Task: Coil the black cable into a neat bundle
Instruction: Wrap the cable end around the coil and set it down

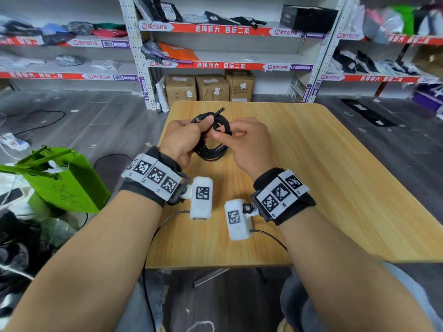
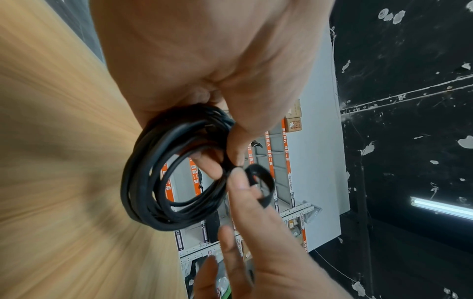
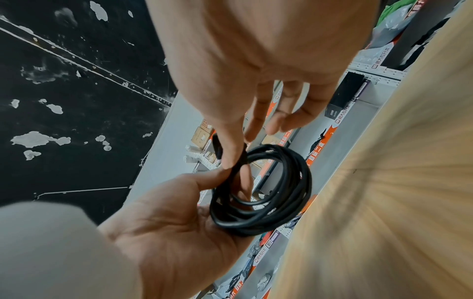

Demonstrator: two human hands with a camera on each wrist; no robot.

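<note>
The black cable (image 1: 211, 152) is wound into a round coil of several loops, held in the air above the wooden table (image 1: 335, 176). My left hand (image 1: 203, 130) grips one side of the coil, thumb on top, and one plug end (image 1: 219, 110) sticks out behind it. A short black strap (image 1: 221, 127) loops at the coil's top, and my right hand (image 1: 224, 135) pinches it with thumb and forefinger. In the left wrist view the strap (image 2: 266, 182) curls round a right fingertip beside the coil (image 2: 143, 182). The right wrist view shows the coil (image 3: 294, 192) lying in my left palm (image 3: 179, 212).
Shelving with red labels (image 1: 223, 65) stands behind the table, with cardboard boxes (image 1: 211, 88) on the floor beneath it. A green paper bag (image 1: 64, 178) and loose clutter lie on the floor at the left. Thin camera leads (image 1: 163, 226) hang from both wrists.
</note>
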